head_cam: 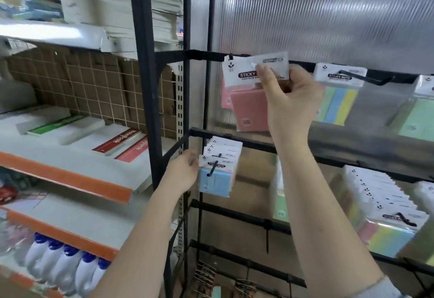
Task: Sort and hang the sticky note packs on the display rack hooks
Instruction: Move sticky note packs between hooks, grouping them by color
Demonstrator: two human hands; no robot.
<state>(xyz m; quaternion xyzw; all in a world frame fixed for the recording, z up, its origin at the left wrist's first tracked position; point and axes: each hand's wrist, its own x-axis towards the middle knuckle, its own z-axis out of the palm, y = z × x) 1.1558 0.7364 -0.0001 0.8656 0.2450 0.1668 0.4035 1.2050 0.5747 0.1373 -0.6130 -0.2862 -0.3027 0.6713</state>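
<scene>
Pink pack [249,109]: at the rack's top rail, left end, header card raised to the hook.
Right hand [292,100]: pinches that header card.
Left hand [185,173]: grips blue pack [215,183] on the lower hook.
Risk: card hole missing the hook, so the pack could drop.

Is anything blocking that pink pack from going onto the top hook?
Nothing visible does. The right hand pinches the pink pack's white header card at the top bar, with more pink packs hanging just behind it. The hook itself is hidden behind the card, so whether it's threaded yet can't be told.
</scene>
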